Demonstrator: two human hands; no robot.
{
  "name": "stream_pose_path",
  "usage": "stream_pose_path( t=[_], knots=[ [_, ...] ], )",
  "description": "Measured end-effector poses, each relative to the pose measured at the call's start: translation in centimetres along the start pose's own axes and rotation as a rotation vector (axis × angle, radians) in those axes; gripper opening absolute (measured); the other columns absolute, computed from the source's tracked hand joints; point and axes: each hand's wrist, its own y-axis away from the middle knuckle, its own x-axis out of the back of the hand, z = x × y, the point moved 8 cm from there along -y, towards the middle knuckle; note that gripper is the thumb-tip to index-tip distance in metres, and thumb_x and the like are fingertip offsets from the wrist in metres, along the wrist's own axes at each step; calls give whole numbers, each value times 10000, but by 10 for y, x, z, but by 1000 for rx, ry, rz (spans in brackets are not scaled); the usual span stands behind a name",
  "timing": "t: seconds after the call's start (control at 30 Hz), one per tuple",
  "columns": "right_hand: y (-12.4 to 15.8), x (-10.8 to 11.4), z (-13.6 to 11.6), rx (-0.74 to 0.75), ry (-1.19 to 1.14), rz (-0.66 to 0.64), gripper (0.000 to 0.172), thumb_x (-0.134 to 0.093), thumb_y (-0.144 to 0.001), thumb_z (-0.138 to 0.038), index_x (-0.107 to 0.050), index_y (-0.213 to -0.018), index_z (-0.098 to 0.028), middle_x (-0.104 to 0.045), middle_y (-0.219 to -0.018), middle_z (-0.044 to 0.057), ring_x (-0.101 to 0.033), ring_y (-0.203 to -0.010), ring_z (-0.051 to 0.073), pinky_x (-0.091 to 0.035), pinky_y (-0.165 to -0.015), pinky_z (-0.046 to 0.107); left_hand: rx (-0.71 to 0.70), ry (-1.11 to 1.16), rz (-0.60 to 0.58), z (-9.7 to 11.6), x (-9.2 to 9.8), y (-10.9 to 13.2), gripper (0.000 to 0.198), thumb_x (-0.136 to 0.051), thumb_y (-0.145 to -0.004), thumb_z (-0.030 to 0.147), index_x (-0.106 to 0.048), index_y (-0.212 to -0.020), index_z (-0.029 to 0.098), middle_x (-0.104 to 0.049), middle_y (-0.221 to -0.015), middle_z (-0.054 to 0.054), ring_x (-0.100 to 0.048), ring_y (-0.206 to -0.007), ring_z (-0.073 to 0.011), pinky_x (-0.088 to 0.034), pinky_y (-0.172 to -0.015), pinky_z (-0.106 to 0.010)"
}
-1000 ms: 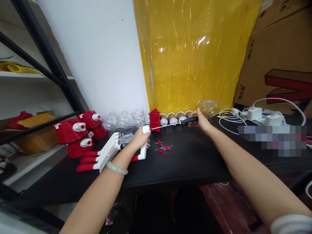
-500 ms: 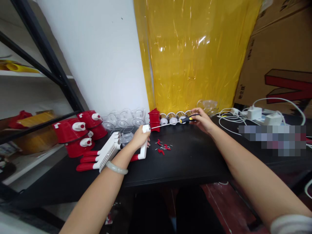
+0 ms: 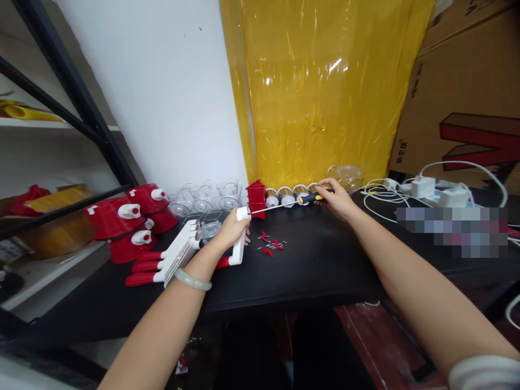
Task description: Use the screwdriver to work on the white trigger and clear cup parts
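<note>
My left hand [image 3: 232, 230] is wrapped round a white plastic handle part [image 3: 239, 250] with a red grip at its lower end. In my right hand [image 3: 336, 197] is a screwdriver [image 3: 310, 198] with a black and yellow handle, held by the fingertips. Its long shaft points left, and the tip meets the upper end of the white part. On the black tabletop between my hands lie small red plastic pieces [image 3: 267, 252] and several screws [image 3: 277, 245]. Similar white parts with red grips [image 3: 179, 254] rest left of my left hand.
Red housings with white knobs [image 3: 122, 222] are stacked at the left. Clear plastic cups [image 3: 203, 197], red hoppers [image 3: 256, 199] and metal drums [image 3: 286, 195] line the back. White cables and chargers [image 3: 423, 187] lie at the right, before a cardboard box [image 3: 459, 86].
The fingers of my right hand have shifted on the screwdriver's handle. The tip stays at the white part, and my left hand keeps its hold. The view has moved slightly.
</note>
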Motion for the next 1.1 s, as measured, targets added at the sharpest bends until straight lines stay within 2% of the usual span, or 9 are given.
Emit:
stream_pose_path(
  t=[0.17,0.4,0.47,0.57,0.63,0.7,0.8,0.97,1.1],
  knots=[
    [5,-4,-3,-91,-286,-66,552,-921,-547,-339,-586,-985,-310,-622,-781,-63,-646,-766,148,-554,-727,319,-1,16,-18,2,-2,3,458,-531,-768,115,-462,-1213,195,-556,-545,68,-573,-394,-175,-489,-405,-258],
    [12,-8,-16,-92,-368,-182,577,-885,-530,-216,-600,-1017,-336,-664,-836,-53,-655,-860,176,-535,-839,383,-3,63,-49,1,-6,3,435,-549,-738,121,-478,-1157,216,-565,-552,67,-573,-391,-177,-485,-395,-259],
    [10,-7,-17,-67,-333,-160,512,-887,-546,-265,-612,-974,-322,-658,-840,-45,-648,-859,180,-538,-803,365,-4,65,-47,0,-5,3,431,-551,-737,122,-481,-1152,216,-562,-548,67,-571,-389,-177,-483,-393,-258],
    [4,-3,-11,-48,-239,-84,389,-817,-667,-538,-615,-870,-275,-633,-794,-10,-629,-776,189,-532,-684,339,-4,62,-29,1,-3,2,455,-539,-736,115,-472,-1176,207,-561,-543,64,-569,-386,-180,-480,-384,-258],
    [0,0,-4,-57,-138,-45,481,-692,-734,-718,-602,-793,-249,-572,-669,-3,-569,-624,175,-504,-593,329,0,62,-24,1,-3,2,486,-532,-735,106,-458,-1206,202,-563,-541,64,-571,-384,-186,-477,-378,-260],
    [-3,1,1,-59,-26,-37,530,-652,-749,-765,-598,-750,-238,-469,-541,-30,-444,-482,137,-477,-545,328,0,66,-24,2,-2,1,507,-528,-735,101,-446,-1225,198,-563,-541,64,-574,-384,-190,-478,-375,-263],
    [-2,1,2,-47,13,-27,431,-764,-711,-633,-607,-762,-235,-474,-559,-51,-363,-449,96,-460,-530,304,-8,71,-15,2,0,0,499,-528,-737,105,-449,-1222,194,-562,-544,64,-574,-385,-187,-485,-376,-266],
    [5,-4,-5,-54,-181,-88,339,-809,-580,-327,-602,-839,-256,-569,-801,-35,-548,-706,132,-503,-604,267,-14,75,-8,3,1,0,495,-532,-736,112,-454,-1218,193,-564,-552,64,-572,-384,-185,-484,-375,-265],
    [7,-7,-10,-25,-190,-154,302,-788,-586,-293,-607,-824,-254,-587,-860,-20,-577,-808,155,-526,-651,275,-3,74,-1,2,1,1,540,-543,-723,111,-455,-1249,195,-565,-555,67,-577,-389,-179,-490,-396,-260]
  ],
)
